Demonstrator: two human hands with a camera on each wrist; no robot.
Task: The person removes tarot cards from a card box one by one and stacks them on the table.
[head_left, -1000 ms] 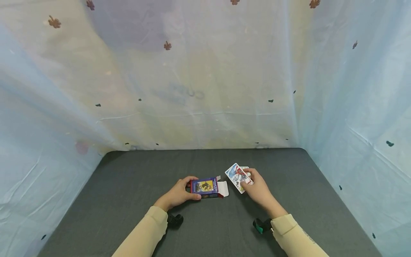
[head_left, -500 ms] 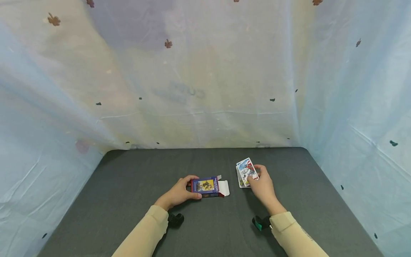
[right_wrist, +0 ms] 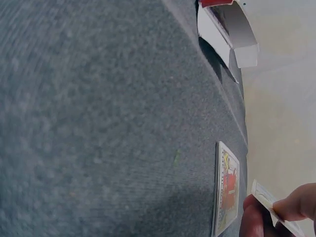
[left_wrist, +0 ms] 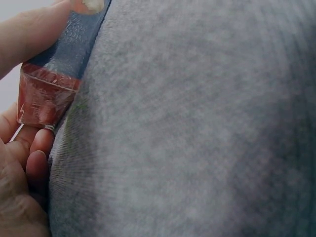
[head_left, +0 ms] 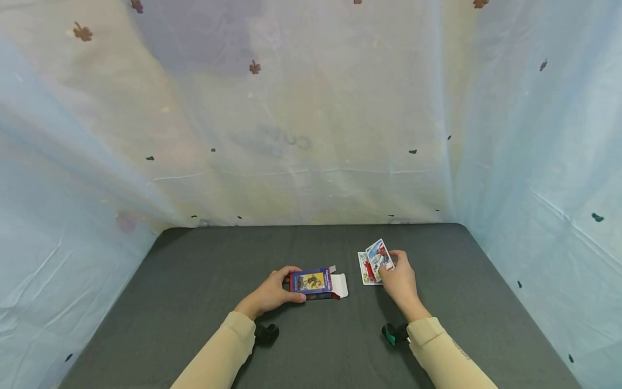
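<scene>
My left hand (head_left: 270, 294) grips a purple and red card box (head_left: 311, 282) lying on the table, thumb on the near side and fingers at the far side. Its white end flap (head_left: 339, 285) stands open toward the right. Over on the right, my right hand (head_left: 399, 281) pinches a playing card (head_left: 379, 257) between thumb and fingers; whether it is one card or more I cannot tell. Just under it a small pile of cards (head_left: 366, 270) lies face up, partly covered in the head view. The right wrist view shows the held card (right_wrist: 265, 197) apart from the pile (right_wrist: 228, 190).
A dark grey cloth covers the table (head_left: 311, 340). Pale patterned sheeting (head_left: 311, 119) hangs behind it and along both sides. Dark wrist devices sit under the left wrist (head_left: 265, 335) and right wrist (head_left: 394, 335).
My right hand has moved right with the cards. Some cards now lie on the table, and the held card has shifted right off them, baring more of the pile. The left hand stays put.
</scene>
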